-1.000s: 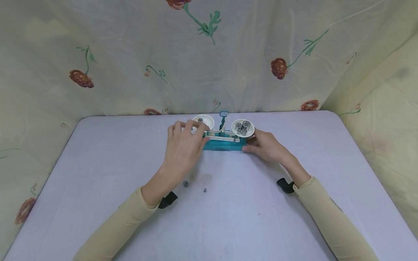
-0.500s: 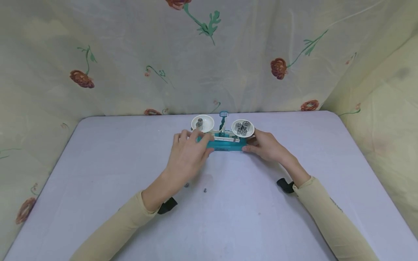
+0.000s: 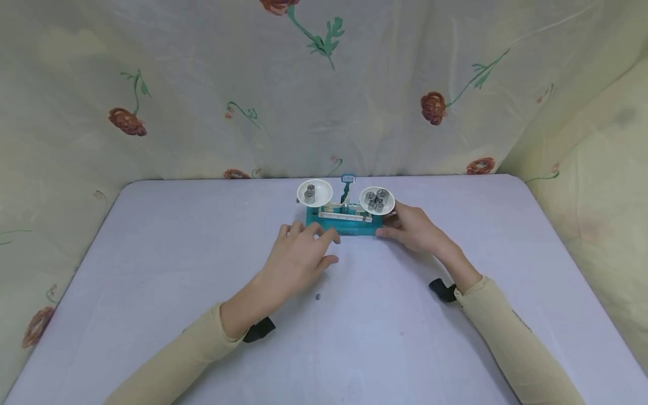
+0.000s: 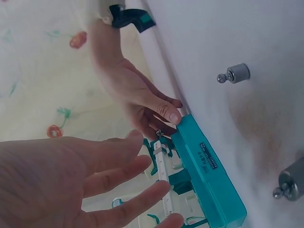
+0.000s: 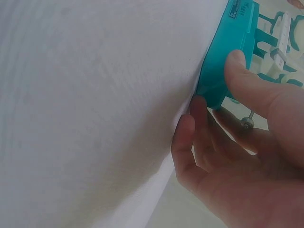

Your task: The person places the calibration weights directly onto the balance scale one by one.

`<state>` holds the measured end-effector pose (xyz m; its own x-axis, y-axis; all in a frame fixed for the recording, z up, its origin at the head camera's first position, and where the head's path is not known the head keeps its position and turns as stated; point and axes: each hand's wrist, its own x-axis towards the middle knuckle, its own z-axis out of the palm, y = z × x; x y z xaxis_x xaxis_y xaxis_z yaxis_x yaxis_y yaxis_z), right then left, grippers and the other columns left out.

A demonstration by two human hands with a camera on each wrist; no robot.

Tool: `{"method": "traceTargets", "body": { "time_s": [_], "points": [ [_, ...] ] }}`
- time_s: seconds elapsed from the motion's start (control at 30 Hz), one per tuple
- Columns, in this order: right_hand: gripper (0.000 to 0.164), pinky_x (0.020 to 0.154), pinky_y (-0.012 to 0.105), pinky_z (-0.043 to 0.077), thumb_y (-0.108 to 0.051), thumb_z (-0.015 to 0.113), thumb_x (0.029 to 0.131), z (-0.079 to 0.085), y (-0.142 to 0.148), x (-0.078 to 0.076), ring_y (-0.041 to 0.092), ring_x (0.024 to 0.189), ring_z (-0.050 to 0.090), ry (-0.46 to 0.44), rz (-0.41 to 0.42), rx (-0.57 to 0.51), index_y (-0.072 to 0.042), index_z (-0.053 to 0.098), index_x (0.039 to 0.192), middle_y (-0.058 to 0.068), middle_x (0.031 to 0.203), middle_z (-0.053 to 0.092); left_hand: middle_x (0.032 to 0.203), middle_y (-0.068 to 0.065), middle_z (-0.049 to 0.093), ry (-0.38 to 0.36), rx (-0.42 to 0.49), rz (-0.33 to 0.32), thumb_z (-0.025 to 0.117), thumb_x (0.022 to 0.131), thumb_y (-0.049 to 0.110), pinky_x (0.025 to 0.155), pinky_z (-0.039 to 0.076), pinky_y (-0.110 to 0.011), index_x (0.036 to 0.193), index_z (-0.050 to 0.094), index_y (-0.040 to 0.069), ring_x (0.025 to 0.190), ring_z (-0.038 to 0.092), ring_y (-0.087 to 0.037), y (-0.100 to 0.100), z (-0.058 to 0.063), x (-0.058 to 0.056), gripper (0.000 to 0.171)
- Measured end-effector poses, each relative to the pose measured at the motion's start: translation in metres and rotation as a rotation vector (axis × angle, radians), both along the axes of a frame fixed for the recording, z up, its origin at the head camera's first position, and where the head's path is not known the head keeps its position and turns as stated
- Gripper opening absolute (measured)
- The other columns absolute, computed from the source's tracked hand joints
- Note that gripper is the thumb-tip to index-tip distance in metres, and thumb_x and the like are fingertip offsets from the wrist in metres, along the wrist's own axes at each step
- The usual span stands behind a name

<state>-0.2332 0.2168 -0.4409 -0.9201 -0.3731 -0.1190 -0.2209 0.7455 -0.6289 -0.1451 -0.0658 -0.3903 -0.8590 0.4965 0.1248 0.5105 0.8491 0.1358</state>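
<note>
A teal balance scale (image 3: pixel 349 227) with two white pans stands near the table's back edge. Metal weights (image 3: pixel 310 194) sit in its left pan (image 3: pixel 324 190); several more weights (image 3: pixel 377 200) fill the right pan (image 3: pixel 363 201). My right hand (image 3: pixel 414 226) grips the right end of the base, its thumb (image 5: pixel 251 88) on the teal casing and its fingers around the end. In front of the base, my left hand (image 3: pixel 298 257) hovers with fingers spread and holds nothing. Two knobbed weights, a smaller one (image 4: pixel 238 73) and a larger one (image 4: pixel 292 183), rest on the table in the left wrist view.
The white-covered table (image 3: pixel 385 343) reaches back to a hanging floral cloth (image 3: pixel 374 112). Black wrist mounts (image 3: pixel 259 329) stick out from both sleeves. In the head view my left arm hides one of the loose weights.
My left hand has drawn back from the left pan toward the front, baring that pan's weights and covering one loose weight on the table. The right hand has kept its hold on the base.
</note>
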Motion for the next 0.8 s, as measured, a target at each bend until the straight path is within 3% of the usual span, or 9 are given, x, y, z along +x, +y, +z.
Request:
{"method": "traceTargets", "body": {
  "time_s": [0.43,0.8],
  "points": [
    [0.074,0.115,0.06,0.052,-0.019,0.074,0.103,-0.001,-0.001,0.004,0.046,0.136,0.064,-0.014,-0.002,-0.013,0.002,0.036,0.163,0.029,0.146,0.063,0.125,-0.008,0.077,-0.057,-0.005,-0.015,0.079,0.099,0.038,0.096,0.054,-0.053,0.127,0.073,0.024,0.107,0.068,-0.035,-0.002,-0.003,0.012,0.032],
    [0.072,0.114,0.059,0.053,-0.018,0.073,0.104,0.003,0.0,0.002,0.046,0.134,0.065,0.005,0.011,-0.019,0.003,0.037,0.162,0.03,0.144,0.064,0.129,-0.009,0.075,-0.074,-0.064,-0.024,0.085,0.093,0.039,0.102,0.053,-0.057,0.128,0.074,0.024,0.115,0.069,-0.039,-0.002,-0.003,0.011,0.04]
  ]
}}
